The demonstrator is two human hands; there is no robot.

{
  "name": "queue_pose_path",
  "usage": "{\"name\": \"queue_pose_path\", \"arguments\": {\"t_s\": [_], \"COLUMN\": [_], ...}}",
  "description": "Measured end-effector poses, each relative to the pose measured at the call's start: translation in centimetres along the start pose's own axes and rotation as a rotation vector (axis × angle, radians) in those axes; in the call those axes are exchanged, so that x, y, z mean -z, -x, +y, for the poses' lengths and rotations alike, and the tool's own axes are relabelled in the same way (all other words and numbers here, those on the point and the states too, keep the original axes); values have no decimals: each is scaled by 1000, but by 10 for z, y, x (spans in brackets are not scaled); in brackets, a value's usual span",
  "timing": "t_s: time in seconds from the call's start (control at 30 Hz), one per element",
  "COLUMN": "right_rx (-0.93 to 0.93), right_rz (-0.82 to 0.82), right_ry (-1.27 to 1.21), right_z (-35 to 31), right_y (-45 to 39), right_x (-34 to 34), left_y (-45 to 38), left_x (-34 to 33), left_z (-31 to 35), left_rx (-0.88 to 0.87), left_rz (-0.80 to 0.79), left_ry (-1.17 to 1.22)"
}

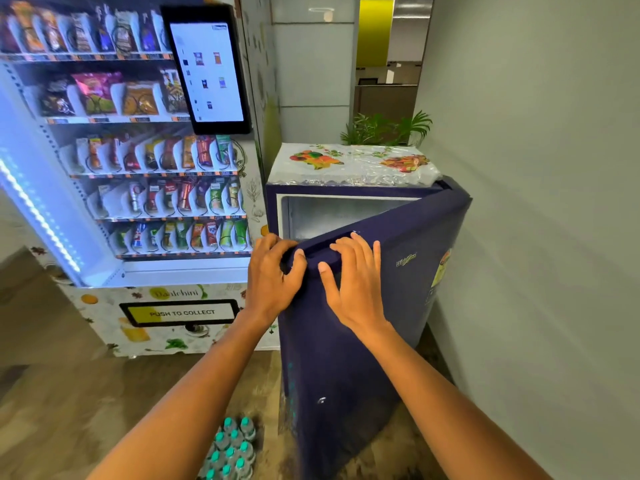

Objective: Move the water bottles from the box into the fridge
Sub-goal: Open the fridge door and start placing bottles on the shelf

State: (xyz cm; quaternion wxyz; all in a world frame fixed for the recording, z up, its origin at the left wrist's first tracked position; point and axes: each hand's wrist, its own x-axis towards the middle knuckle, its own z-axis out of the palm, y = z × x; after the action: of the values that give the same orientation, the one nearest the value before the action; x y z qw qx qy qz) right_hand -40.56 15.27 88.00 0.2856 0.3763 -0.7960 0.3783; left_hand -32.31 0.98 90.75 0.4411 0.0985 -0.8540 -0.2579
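Observation:
A small dark blue fridge (277,206) stands against the right wall, its door (363,341) swung partly open toward me. My left hand (273,282) grips the door's free edge at the top corner, fingers curled round it. My right hand (353,282) rests on the door's front by the recessed handle, fingers spread and fairly straight. The white freezer space (329,213) shows behind the door. On the floor below my arms stand several water bottles (232,448) with teal caps, packed together; no box is clearly visible around them.
A lit snack vending machine (138,168) with a touchscreen (207,69) stands just left of the fridge. A plastic fruit-print cover (349,162) lies on the fridge top, a plant (384,129) behind it. The grey wall (536,202) is close on the right.

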Motion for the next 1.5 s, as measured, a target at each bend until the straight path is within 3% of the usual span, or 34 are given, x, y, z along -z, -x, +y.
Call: {"name": "queue_pose_path", "arguments": {"t_s": [0.2,0.5,0.67,0.8,0.97,1.2,1.5], "right_rx": [-117,-266,-330,-304,-305,-313,-405], "right_rz": [42,27,0,16,71,106,36], "right_ry": [-102,-37,88,183,292,348,509], "right_z": [-6,-13,-4,6,35,94,183], "right_y": [36,82,102,115,135,161,165], "right_x": [43,112,165,201,237,300,372], "left_y": [24,70,79,87,96,108,116], "left_x": [2,-14,-29,-33,-63,-123,-210], "left_z": [39,109,140,171,210,280,365], "left_rx": [-124,-229,-326,-400,-400,-451,-425], "left_rz": [-76,-166,-388,-478,-585,-585,-667], "left_ry": [133,264,253,270,371,437,330]}}
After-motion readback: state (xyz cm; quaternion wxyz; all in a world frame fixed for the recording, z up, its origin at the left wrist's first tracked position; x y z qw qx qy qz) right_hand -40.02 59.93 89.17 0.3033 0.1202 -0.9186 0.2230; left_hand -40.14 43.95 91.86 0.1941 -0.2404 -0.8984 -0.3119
